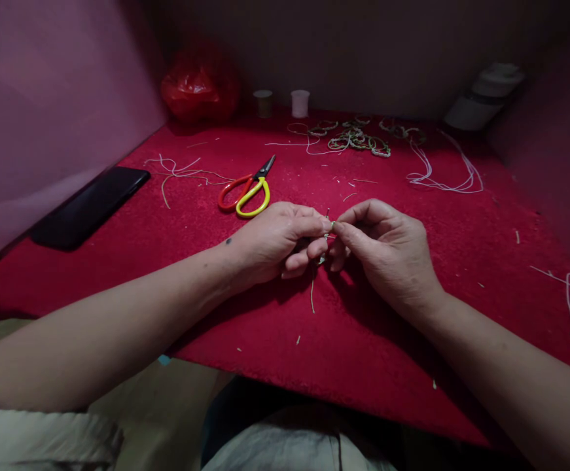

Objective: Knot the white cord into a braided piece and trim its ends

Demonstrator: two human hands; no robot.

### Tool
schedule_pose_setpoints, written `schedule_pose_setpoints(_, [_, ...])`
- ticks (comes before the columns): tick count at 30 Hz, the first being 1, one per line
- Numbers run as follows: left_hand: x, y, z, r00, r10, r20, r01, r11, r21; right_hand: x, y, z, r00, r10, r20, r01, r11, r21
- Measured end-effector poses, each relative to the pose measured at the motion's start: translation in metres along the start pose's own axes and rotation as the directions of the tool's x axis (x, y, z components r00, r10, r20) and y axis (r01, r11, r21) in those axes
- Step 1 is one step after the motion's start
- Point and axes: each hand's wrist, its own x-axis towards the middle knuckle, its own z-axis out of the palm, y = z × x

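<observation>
Between my two hands, above the red cloth, is a small braided cord bracelet [321, 259] in green and white, mostly covered by fingers. My left hand [289, 239] pinches it between thumb and fingers. Thumb and forefinger of my right hand [387, 252] are closed at the same spot, on a bit of green cord [332, 224]. A thin loose cord end [313, 294] hangs below the left fingers. Just beyond my left hand lie scissors [250, 193] with one red and one yellow handle, blades pointing away.
A black phone [91, 206] lies at left. Finished-looking braided loops [356, 137] and white cords [449, 180] lie at the back. Behind stand two thread spools [300, 103], a red plastic bag [199, 91] and a tilted white bottle [483, 98]. Cord scraps dot the red cloth [265, 327].
</observation>
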Motion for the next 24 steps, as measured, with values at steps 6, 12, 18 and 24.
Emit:
schedule_pose_setpoints(6, [-0.0005, 0.0001, -0.0001, 1.000, 0.025, 0.014, -0.025, 1.000, -0.001, -0.0006, -0.0004, 0.0005, 1.000, -0.024, -0.014, 0.024, 1.000, 0.017])
schedule_pose_setpoints(12, [0.0003, -0.0007, -0.0015, 0.999, 0.029, 0.021, -0.029, 1.000, -0.005, -0.0011, 0.0002, 0.0003, 1.000, -0.006, -0.010, 0.006, 1.000, 0.004])
schedule_pose_setpoints(18, [0.0006, -0.0004, -0.0015, 1.000, 0.002, 0.023, -0.002, 1.000, -0.016, -0.0013, 0.0014, 0.0006, 1.000, -0.013, -0.006, 0.013, 1.000, 0.017])
schedule_pose_setpoints(24, [-0.0008, 0.0006, -0.0012, 0.999, 0.003, 0.035, -0.003, 1.000, -0.016, -0.0020, 0.0027, 0.0006, 0.998, -0.058, -0.007, 0.058, 0.998, 0.022])
